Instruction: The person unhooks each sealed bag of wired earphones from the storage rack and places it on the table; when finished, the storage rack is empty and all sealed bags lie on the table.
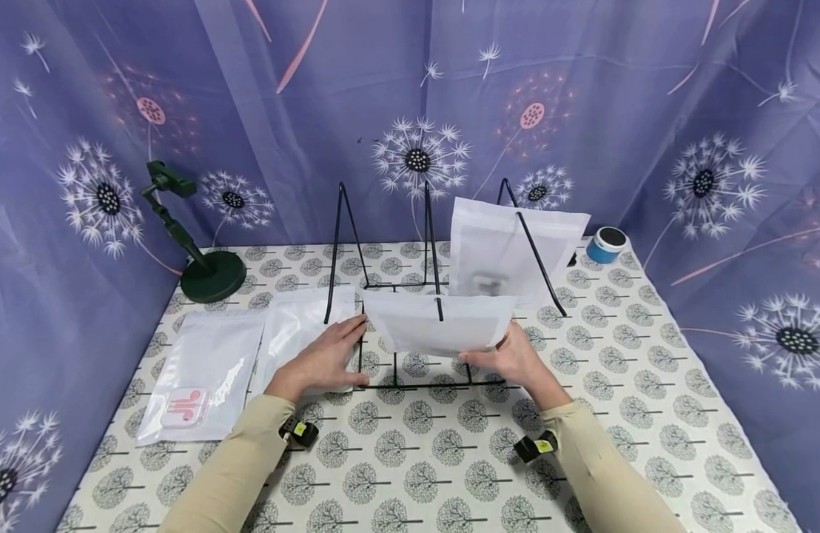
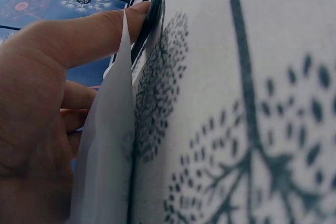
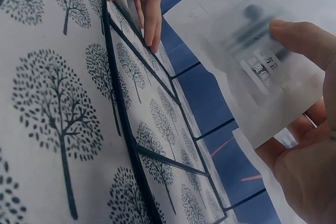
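My right hand pinches a white zip pouch by its lower right corner, thumb on the near face. The pouch tilts over a black wire rack, behind the rack's middle upright. In the right wrist view, a dark item and a label with printed characters show faintly through this pouch. My left hand rests on the rack's left side with extended fingers, its thumb at the front corner. Another white pouch stands upright in the rack's right section, a dark shape showing inside.
Left of the rack lie two white pouches; the outer pouch holds a clear case with pink markings, and the inner pouch lies partly beneath my left hand. A dark green stand is back left, a blue round container back right.
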`<state>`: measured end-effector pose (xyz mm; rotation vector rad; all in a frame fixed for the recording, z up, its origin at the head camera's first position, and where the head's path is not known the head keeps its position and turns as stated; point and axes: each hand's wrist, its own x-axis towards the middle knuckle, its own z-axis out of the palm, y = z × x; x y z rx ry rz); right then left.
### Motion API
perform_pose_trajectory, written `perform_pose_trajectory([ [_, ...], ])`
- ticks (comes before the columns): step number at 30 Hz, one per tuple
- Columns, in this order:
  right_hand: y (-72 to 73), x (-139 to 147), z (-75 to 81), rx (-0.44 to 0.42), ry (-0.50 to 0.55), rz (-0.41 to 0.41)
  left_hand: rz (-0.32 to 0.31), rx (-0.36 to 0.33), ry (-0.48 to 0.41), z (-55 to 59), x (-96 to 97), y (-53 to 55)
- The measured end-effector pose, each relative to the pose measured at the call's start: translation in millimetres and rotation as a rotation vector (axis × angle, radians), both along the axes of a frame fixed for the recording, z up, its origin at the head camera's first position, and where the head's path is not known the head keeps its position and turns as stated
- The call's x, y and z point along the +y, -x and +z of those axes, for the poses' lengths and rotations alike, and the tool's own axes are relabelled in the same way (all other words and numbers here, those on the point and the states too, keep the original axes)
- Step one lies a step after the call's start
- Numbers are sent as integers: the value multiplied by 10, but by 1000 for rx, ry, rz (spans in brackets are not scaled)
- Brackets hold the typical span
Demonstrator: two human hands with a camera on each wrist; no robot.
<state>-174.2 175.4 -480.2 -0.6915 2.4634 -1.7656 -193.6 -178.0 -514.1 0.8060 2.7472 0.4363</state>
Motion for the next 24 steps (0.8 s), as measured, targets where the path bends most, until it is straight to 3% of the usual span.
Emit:
perform_pose_trajectory([
  [24,-125,59,-39,42,40,57,-1,2,-3,-6,-1,1],
])
